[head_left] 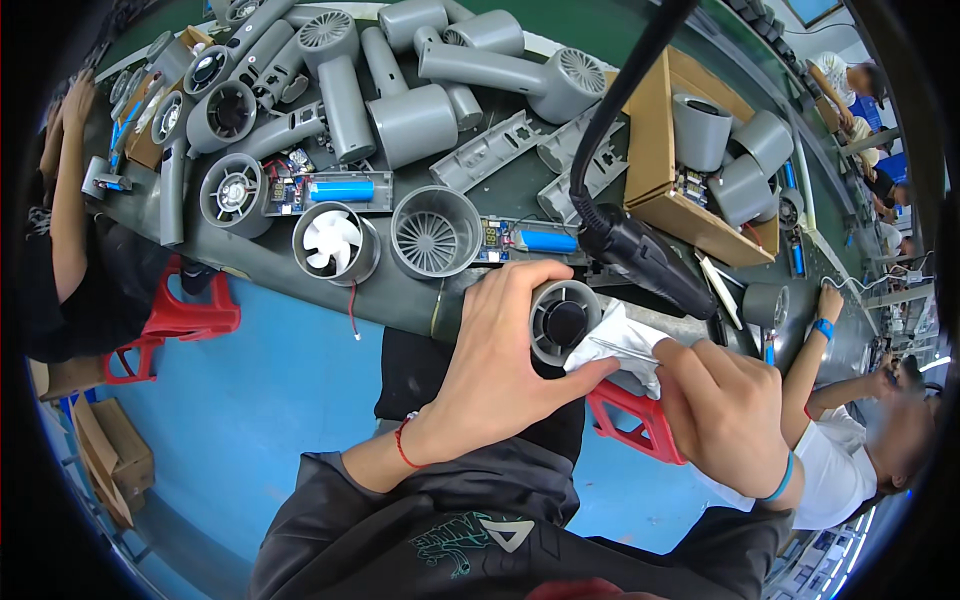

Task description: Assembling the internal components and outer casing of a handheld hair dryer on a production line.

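My left hand [492, 368] is closed around a grey round fan housing [540, 340] at the table's front edge, its dark hub and spokes facing up. A crumpled white wipe [628, 338], cloth or paper, is pinched in my right hand [725, 405] and lies against the housing's right rim. My left thumb also touches the wipe. Just above my hands hangs a black powered hand tool [650, 262] on a thick cord. Left of my hands stand an open grey housing [436, 232] with a slatted grille inside and another with a white fan [336, 240].
Grey handheld-fan bodies [400, 130] are heaped across the green table. Half shells with blue batteries [340, 189] lie nearer. At right stands a cardboard box [650, 170] of housings. Co-workers' arms [70, 190] show at both sides, and a red stool [635, 425] is below my hands.
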A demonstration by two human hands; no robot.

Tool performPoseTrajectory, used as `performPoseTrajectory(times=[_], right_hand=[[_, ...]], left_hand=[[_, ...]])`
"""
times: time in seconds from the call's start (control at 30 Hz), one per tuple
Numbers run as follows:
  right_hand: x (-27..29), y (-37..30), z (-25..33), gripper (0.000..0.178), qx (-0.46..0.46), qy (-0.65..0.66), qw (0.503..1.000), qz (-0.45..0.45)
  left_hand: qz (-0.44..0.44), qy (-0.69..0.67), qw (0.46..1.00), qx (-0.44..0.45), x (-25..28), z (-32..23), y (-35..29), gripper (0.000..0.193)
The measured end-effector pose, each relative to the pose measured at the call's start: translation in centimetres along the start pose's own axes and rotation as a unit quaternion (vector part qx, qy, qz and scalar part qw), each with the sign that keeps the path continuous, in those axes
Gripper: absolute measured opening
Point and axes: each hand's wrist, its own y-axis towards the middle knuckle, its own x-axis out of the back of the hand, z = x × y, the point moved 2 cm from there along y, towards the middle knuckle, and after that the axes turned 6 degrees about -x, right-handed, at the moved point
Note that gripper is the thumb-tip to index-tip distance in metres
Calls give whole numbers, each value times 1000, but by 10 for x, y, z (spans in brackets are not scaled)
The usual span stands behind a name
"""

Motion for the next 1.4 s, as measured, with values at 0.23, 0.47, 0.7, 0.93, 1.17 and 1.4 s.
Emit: performPoseTrajectory(times=[0.23, 0.47, 0.7, 0.93, 1.17, 1.4], right_hand=[[7, 7, 6, 32, -6, -59, 998, 26], [17, 20, 9, 29, -4, -94, 994, 62], [27, 42, 21, 27, 6, -115, 986, 124], [18, 31, 20, 24, -10, -112, 992, 65], [11, 40, 17, 19, 5, -55, 993, 106], [-1, 33, 11, 23, 7, -34, 998, 45]], left_hand=[[5, 0, 1000, 2, 0, 0, 1, 71], [3, -7, 1000, 8, -2, 1, 1, 74], [-1, -20, 1000, 23, -5, 4, 0, 71], [20, -44, 997, 55, -6, 3, 0, 72], [-47, -61, 997, 10, -8, 10, -1, 69], [-103, 16, 994, -9, -15, 18, -2, 70]])
